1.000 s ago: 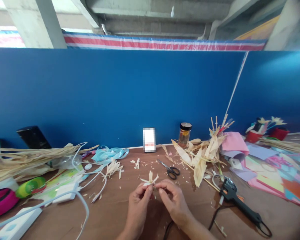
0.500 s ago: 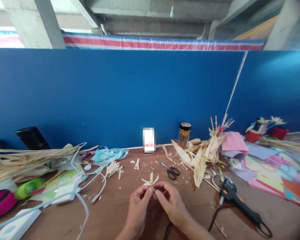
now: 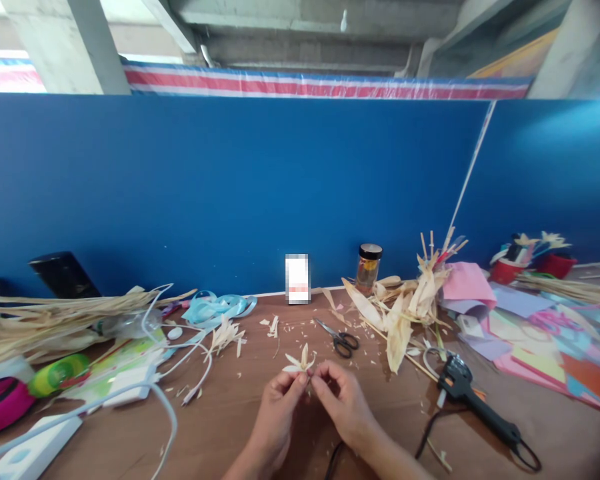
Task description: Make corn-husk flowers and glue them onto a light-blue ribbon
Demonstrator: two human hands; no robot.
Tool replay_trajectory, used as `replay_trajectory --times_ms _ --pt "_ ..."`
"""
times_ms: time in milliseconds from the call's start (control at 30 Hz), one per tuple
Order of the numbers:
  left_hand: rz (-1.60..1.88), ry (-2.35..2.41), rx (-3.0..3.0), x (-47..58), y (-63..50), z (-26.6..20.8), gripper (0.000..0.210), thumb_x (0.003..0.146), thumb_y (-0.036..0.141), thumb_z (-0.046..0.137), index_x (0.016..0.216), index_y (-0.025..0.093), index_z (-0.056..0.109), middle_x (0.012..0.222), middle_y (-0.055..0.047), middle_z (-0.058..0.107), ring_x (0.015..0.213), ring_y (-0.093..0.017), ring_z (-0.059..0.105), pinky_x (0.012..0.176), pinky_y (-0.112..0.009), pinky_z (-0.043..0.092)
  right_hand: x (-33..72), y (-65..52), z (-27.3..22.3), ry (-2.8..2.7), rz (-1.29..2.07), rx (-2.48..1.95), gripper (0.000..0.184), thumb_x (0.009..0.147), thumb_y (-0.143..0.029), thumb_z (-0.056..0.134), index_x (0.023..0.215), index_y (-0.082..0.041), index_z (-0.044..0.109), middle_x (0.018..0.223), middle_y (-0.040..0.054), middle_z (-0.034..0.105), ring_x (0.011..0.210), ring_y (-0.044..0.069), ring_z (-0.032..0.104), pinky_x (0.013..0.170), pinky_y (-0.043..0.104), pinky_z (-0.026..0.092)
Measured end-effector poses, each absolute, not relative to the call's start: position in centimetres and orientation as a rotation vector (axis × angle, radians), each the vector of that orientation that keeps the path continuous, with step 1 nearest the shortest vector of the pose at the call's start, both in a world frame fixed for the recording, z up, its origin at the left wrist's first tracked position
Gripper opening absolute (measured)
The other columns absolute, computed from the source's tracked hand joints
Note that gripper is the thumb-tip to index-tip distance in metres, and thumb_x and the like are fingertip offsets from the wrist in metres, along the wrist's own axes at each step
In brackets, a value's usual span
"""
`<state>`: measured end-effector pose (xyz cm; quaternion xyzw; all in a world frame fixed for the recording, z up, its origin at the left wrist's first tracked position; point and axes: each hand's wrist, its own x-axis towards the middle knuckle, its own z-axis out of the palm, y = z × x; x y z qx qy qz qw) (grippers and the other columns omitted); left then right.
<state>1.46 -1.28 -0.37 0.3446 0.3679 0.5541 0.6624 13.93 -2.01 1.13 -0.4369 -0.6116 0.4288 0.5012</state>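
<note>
- Toward the near left corner of the tabletop (image 3: 215,440) lie a pink pouch (image 3: 3,405), a white power strip (image 3: 35,450) and, just beside the pouch, a yellow-green item (image 3: 60,375).
- Toward the far left corner lie dry strips (image 3: 55,319); behind them a black object (image 3: 63,275) leans by the blue partition (image 3: 260,180).
- Light-blue ribbon (image 3: 217,308) lies heaped near the far edge, with a white cable (image 3: 207,373) curling nearer.
- The left hand (image 3: 283,403), well nearer than the far edge, pinches the base of a pale flower (image 3: 300,364) between thumb and fingers, petals spread upward.
- A blurred white screen (image 3: 298,279) stands upright at the middle of the far edge.
- The right hand (image 3: 344,403) has its thumb and fingertips closed at the flower's base.
- Beyond it lie scissors (image 3: 344,343), blades toward the far edge.
- At that edge stands a black-lidded jar (image 3: 369,272), with dry husks (image 3: 400,337) beside it.
- A black corded tool (image 3: 485,407) points away from the near right corner.
- Coloured paper sheets (image 3: 535,363) overlap toward the right edge.
- Two red pots (image 3: 507,271) stand by the far right corner.
</note>
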Motion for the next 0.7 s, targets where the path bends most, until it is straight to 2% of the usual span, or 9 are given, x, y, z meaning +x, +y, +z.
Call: replay_trajectory --times_ms 300,467,700 --pt "1.23 0.888 0.852 1.84 -1.69 -0.05 0.022 0.064 0.033 0.069 0.073 0.013 0.069 0.062 -0.003 0.063 0.059 -0.013 0.053 0.06 -0.024 0.041 13.86 -2.19 0.46 -1.655 0.538 -1.273 0.015 0.079 -0.02 0.05 0.065 -0.018 0.053 0.064 -0.0003 0.056 0.06 0.012 0.052 0.057 0.022 0.039" --pt "1.229 0.849 0.852 1.86 -1.7 0.01 0.019 0.067 0.03 0.067 0.071 0.012 0.068 0.064 -0.004 0.064 0.062 -0.014 0.054 0.063 -0.025 0.042 13.97 -2.09 0.3 -1.724 0.403 -1.273 0.013 0.078 -0.016 0.051 0.066 -0.019 0.053 0.066 0.0002 0.056 0.063 0.013 0.052 0.06 0.023 0.038" --pt "1.291 0.912 0.874 2.24 -1.97 0.5 0.025 0.063 0.037 0.069 0.067 0.012 0.068 0.062 -0.003 0.064 0.06 -0.014 0.055 0.062 -0.025 0.042 14.04 -2.21 0.22 -1.785 0.276 -1.255 0.013 0.076 -0.012 0.051 0.065 -0.019 0.052 0.066 0.0005 0.055 0.065 0.014 0.051 0.06 0.024 0.037"
